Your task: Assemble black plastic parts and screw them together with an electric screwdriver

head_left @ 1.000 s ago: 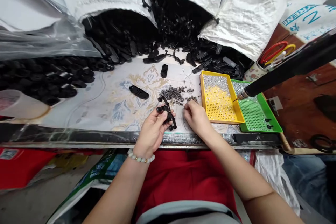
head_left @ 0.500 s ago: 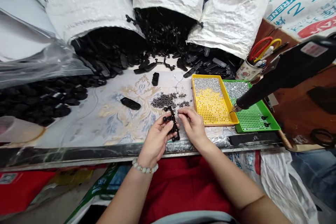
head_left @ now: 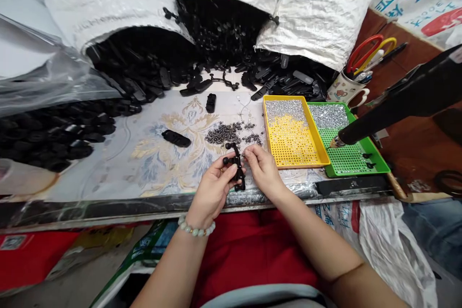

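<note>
Your left hand (head_left: 212, 187), a bead bracelet (head_left: 196, 229) on its wrist, pinches a black plastic part (head_left: 236, 166) between thumb and fingers, holding it roughly upright over the table edge. Your right hand (head_left: 263, 171) sits just beside it. Its thumb and forefinger are closed together against the part's upper end, and whether they hold anything small cannot be told. So the part stands between your two hands, touching both.

Just beyond your fingertips lies a pile of small grey metal pieces (head_left: 225, 133). A yellow tray (head_left: 269, 120) sits to the right of your right hand, with a green tray (head_left: 375, 166) further right. A loose black piece (head_left: 176, 138) lies beyond and left of your left hand. Farthest off are the white sacks (head_left: 119, 5) spilling black parts.
</note>
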`<state>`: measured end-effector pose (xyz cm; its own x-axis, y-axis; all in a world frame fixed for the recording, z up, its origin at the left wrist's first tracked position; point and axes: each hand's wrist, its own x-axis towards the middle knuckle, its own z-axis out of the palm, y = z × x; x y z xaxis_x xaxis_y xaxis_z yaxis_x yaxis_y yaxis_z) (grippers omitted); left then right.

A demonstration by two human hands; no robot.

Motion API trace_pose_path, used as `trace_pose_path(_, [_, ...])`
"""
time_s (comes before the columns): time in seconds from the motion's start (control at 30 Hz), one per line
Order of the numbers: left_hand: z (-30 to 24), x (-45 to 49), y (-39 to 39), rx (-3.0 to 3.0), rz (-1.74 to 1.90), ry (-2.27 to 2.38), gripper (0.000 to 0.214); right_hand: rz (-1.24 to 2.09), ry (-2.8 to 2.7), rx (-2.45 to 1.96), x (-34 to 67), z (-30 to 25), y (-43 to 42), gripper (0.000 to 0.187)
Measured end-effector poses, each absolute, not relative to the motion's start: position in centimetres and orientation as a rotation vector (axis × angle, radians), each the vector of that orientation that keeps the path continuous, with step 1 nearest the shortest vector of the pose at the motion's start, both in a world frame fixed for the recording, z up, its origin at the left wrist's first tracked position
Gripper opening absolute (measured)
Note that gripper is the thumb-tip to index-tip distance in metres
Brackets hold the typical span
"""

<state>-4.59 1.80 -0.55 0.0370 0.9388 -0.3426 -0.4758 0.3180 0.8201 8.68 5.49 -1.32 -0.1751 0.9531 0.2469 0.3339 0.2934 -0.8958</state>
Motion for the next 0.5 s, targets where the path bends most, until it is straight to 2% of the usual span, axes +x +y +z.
trace_pose_path(0.23, [-0.64,-4.70,1.75,0.541,1.177,1.014,0.038,0.672,-1.647,-1.131,8.42,-1.34,5.21,0.012])
trace_pose_path(0.5, [-0.65,-4.62,1.78,0.551,1.170,1.025,0.038,0.711,-1.642,-1.077,8.39,-1.25,5.06,0.007])
